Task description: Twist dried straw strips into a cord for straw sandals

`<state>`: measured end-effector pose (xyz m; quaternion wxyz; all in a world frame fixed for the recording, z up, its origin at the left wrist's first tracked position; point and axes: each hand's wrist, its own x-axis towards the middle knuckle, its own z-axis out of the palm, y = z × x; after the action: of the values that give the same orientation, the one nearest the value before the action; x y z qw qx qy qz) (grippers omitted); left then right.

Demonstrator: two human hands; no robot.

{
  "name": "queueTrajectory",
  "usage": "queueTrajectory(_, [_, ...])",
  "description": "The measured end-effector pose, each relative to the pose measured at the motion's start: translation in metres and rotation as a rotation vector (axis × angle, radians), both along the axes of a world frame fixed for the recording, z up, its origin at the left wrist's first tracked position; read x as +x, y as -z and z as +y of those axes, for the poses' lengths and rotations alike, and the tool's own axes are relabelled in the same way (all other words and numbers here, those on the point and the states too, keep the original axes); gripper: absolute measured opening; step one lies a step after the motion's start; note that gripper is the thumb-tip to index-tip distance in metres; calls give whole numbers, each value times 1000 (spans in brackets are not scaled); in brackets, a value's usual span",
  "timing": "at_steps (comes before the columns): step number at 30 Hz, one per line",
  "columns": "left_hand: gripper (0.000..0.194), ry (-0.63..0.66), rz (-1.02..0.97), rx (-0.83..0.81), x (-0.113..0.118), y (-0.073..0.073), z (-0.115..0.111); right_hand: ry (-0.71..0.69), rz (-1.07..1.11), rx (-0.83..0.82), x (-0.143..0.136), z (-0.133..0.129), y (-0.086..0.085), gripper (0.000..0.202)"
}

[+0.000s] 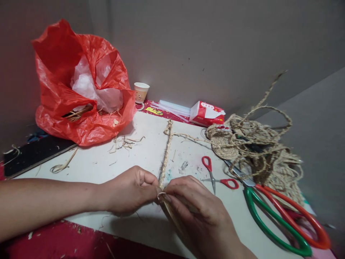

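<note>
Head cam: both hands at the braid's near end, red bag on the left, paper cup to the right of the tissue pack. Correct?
One error: in the head view the paper cup is to the left of the tissue pack. The rest stands: left hand and right hand at the braid's near end, red bag on the left.

The braid [165, 158] lies on the board [91, 163], its near end between the left hand [133, 192] and right hand [198, 207]. To its right lie scissors [212, 178] and, farther off, shears [260, 188] and a rope heap [283, 169]. A tissue packet [201, 114] lies behind it to the right, a cup [141, 93] behind to the left. Left of it lie fibres [126, 144] and, farther out, a bag [88, 133].
</note>
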<state>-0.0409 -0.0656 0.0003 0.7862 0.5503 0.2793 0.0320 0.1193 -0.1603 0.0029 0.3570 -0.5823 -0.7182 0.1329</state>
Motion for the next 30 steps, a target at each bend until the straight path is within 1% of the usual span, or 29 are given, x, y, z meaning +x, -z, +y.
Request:
queueTrajectory(2, [18,-6,6,-6,1,-1,0,64,89,-59,0,-5,-8,12])
queueTrajectory(3, [19,-11,12,-8,1,-2,-1,104,151,-120,-1,-9,-13,14])
queueTrajectory(4, [18,-16,17,-8,1,-2,-1,136,221,-211,-2,-13,-18,19])
queueTrajectory(6, [18,-19,21,-2,1,-3,-2,166,357,-446,-6,-20,-23,28])
queueTrajectory(8, [17,-11,16,2,1,-3,-2,147,442,-658,-10,-23,-22,36])
queueTrajectory(10, [18,6,7,0,0,-3,-2,131,462,-744,-12,-21,-15,39])
queueTrajectory(13, [22,41,-4,28,-2,-3,-1,129,454,-770,-12,-13,-3,40])
queueTrajectory(16, [24,75,-1,80,-3,-2,-1,133,461,-777,-11,-8,3,39])
queueTrajectory(22, [25,93,-56,157,-3,1,-2,99,469,-788,-11,-8,1,33])
queueTrajectory(25, [23,95,-80,212,-3,1,-2,102,432,-762,-12,-6,5,31])
queueTrajectory(28, [22,86,-57,238,-2,0,-3,76,413,-729,-13,-5,7,30])
queueTrajectory(30, [24,77,-33,231,-1,1,-3,54,402,-729,-11,-6,3,32])
